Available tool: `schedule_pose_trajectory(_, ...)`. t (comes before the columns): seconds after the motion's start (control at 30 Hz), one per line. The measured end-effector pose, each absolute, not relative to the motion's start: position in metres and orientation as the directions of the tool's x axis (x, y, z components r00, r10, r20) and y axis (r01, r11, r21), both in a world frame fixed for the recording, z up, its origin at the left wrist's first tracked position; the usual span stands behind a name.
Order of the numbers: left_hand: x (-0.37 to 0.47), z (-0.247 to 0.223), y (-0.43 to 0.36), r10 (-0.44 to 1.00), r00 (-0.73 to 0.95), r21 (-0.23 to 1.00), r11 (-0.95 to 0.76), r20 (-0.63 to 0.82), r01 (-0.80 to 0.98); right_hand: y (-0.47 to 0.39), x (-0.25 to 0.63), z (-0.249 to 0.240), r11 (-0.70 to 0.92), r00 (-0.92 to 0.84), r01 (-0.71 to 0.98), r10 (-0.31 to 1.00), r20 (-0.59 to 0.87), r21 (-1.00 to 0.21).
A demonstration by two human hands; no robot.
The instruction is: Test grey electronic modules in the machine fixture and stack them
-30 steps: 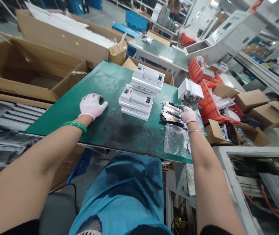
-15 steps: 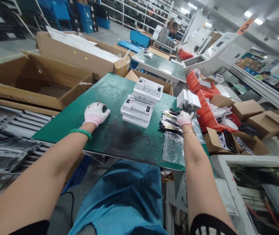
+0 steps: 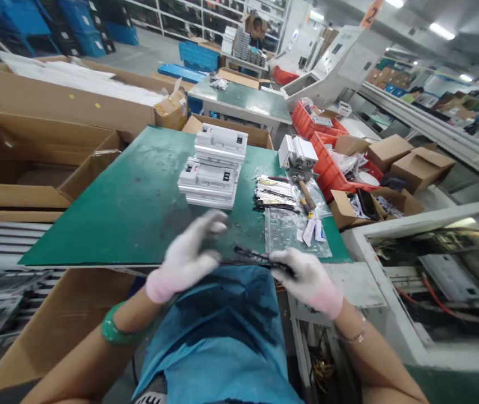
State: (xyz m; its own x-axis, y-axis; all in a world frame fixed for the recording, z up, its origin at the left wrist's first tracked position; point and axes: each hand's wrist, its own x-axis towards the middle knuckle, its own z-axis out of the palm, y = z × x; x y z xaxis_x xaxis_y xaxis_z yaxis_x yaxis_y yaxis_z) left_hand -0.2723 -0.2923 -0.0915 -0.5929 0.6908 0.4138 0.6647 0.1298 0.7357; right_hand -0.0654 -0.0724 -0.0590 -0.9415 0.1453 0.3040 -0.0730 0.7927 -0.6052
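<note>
My right hand (image 3: pixel 307 278), in a white and pink glove, grips a thin black strip (image 3: pixel 252 254) over the table's front edge. To its left, my left hand (image 3: pixel 189 255) is gloved too, its fingers apart and blurred, with nothing in it. White and silver units (image 3: pixel 210 179) stand stacked on the green table (image 3: pixel 109 207), just beyond my left hand. Right of them lies a pile of thin silver and black strips (image 3: pixel 275 193). A clear plastic bag (image 3: pixel 279 230) is in front of the pile, and a hammer (image 3: pixel 305 193) lies beside it.
More white units (image 3: pixel 297 152) stand at the table's back right. Red crates (image 3: pixel 327 168) and cardboard boxes (image 3: pixel 349 210) are beyond the right edge. Large open cartons (image 3: pixel 33 163) border the left side. A person (image 3: pixel 257 33) is at a far table.
My right hand has come back from the strip pile toward me, now with a black strip in it. My left hand has lifted and moved to the front middle. The camera view has shifted.
</note>
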Motion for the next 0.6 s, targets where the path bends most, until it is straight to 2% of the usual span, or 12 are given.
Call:
schedule_pose_trajectory(0.07,-0.233,-0.096,-0.276,0.855,-0.397,0.663,0.087,0.334,0.744,-0.083,-0.045,-0.069,0.698,-0.935,-0.051,0.218,0.28,-0.714)
schedule_pose_trajectory(0.17,-0.204,-0.102,-0.253,0.948,-0.198,0.537,0.034,0.251,0.843,-0.092,-0.028,-0.083,0.419,-0.886,-0.062,0.395,0.244,-0.906)
schedule_pose_trajectory(0.23,-0.194,-0.105,-0.238,0.968,-0.08,0.495,-0.05,0.238,0.867,-0.1,-0.023,-0.092,0.269,-0.885,-0.088,0.421,0.2,-0.959)
schedule_pose_trajectory(0.3,-0.187,-0.107,-0.225,0.973,0.01,0.47,-0.12,0.23,0.875,-0.103,-0.021,-0.099,0.186,-0.892,-0.039,0.436,0.118,-0.982)
schedule_pose_trajectory(0.33,-0.185,-0.107,-0.221,0.973,0.029,0.452,-0.132,0.227,0.882,-0.1,-0.019,-0.101,0.14,-0.868,0.004,0.492,0.067,-0.99)
schedule_pose_trajectory(0.4,-0.189,-0.109,-0.216,0.975,-0.012,0.415,-0.084,0.223,0.906,-0.08,-0.012,-0.101,-0.002,-0.696,0.012,0.718,-0.009,-1.0)
schedule_pose_trajectory(0.47,-0.201,-0.112,-0.217,0.961,-0.162,0.418,0.056,0.222,0.907,-0.041,0.001,-0.1,-0.076,-0.372,-0.12,0.928,-0.027,-0.99)
schedule_pose_trajectory(0.53,-0.218,-0.118,-0.218,0.906,-0.355,0.483,0.211,0.229,0.85,0.005,0.015,-0.101,0.035,-0.18,-0.222,0.981,0.076,-0.975)
schedule_pose_trajectory(0.6,-0.233,-0.126,-0.215,0.86,-0.424,0.557,0.212,0.284,0.803,0.043,0.022,-0.108,0.184,-0.165,-0.113,0.966,0.201,-0.976)
